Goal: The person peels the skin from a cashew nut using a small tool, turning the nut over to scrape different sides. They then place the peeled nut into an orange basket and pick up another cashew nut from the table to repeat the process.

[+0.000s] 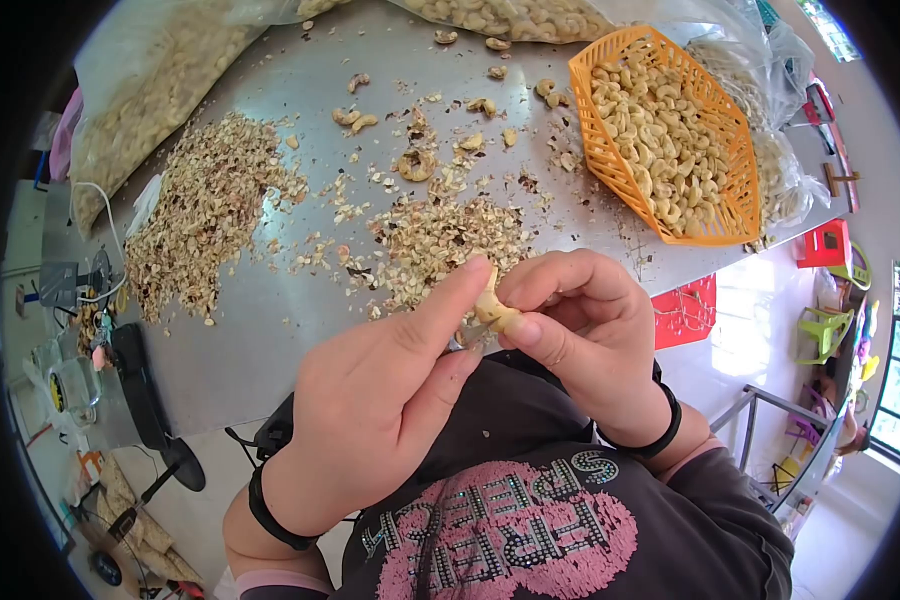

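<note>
Nearest the camera: dark sweatshirt with pink lettered print, and a black wristband on each wrist.

Left hand and right hand meet just above the near table edge, both pinching one pale cashew nut between them. Left: fingers curled, forefinger laid over the top of the nut, thumb underneath. Right: thumb pressed on the nut's side, fingers folded behind it. A thin metal sliver shows under the nut by the left thumb; cannot tell what it is or which hand grips it. Most of the nut is hidden by the fingertips.

Directly behind the hands, on the steel table: a loose pile of husk scraps, partly covered by the left forefinger. Bigger husk heap further out to the left. Scattered whole and broken kernels lie across the middle of the table, well apart from the hands.

Far right: orange plastic basket filled with peeled cashews, tilted, resting against clear bags. Far left and far edge: large clear plastic sacks of nuts.

Off the table: cables and a black stand on the floor to the left; red stool and green chair to the right.
</note>
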Demonstrator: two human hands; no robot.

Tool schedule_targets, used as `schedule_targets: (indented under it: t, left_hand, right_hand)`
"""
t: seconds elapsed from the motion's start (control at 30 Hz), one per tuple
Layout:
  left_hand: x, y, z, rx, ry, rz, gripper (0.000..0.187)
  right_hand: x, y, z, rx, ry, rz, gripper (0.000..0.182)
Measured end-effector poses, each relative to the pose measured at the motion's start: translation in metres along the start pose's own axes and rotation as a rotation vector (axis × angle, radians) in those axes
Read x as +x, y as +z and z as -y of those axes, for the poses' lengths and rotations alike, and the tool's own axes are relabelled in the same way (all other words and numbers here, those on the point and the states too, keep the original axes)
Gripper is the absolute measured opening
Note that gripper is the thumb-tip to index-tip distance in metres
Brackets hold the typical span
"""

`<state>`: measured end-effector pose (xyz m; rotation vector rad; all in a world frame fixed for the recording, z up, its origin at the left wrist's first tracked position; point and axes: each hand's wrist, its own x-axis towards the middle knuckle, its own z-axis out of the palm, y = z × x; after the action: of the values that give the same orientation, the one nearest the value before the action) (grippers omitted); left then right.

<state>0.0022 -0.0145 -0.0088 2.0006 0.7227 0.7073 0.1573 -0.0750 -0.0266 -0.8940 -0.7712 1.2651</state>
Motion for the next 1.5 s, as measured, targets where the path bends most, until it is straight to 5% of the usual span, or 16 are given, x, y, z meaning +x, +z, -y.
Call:
schedule_targets:
  t: [0.2, 0.27, 0.47, 0.67, 1.0, 1.1, 1.3, 1.5]
  left_hand:
    - [0.003, -0.005, -0.002, 0.241, 0.171, -0.030, 0.038]
    - [0.002, -0.009, -0.007, 0.005, -0.097, 0.053, 0.032]
    - [0.002, -0.013, -0.005, -0.372, -0.326, 0.044, 0.029]
    - [0.003, -0.017, -0.003, -0.442, -0.437, 0.138, 0.026]
    - [0.002, -0.017, -0.002, -0.733, -0.366, 0.154, 0.023]
    - [0.002, -0.017, -0.005, -0.712, -0.422, 0.106, 0.023]
    - [-0.001, -0.027, -0.003, -0.558, -0.459, 0.026, 0.023]
    - [0.006, -0.043, 0.007, -0.320, -0.451, -0.157, 0.022]
  right_hand:
    - [-0.001, 0.002, -0.001, -0.077, -0.058, 0.008, 0.012]
    - [0.000, 0.003, 0.000, -0.057, -0.037, 0.016, 0.012]
    - [0.001, 0.001, -0.006, -0.234, -0.140, 0.052, 0.013]
    - [0.003, 0.003, -0.006, -0.498, -0.231, 0.069, 0.019]
    - [0.006, -0.001, -0.007, -0.482, -0.339, 0.056, 0.021]
    - [0.008, -0.006, -0.001, -0.357, -0.285, -0.002, 0.020]
    - [0.025, -0.053, 0.034, -0.434, -0.452, -0.682, 0.018]
    - [0.022, -0.066, 0.041, -0.463, -0.518, -0.712, 0.020]
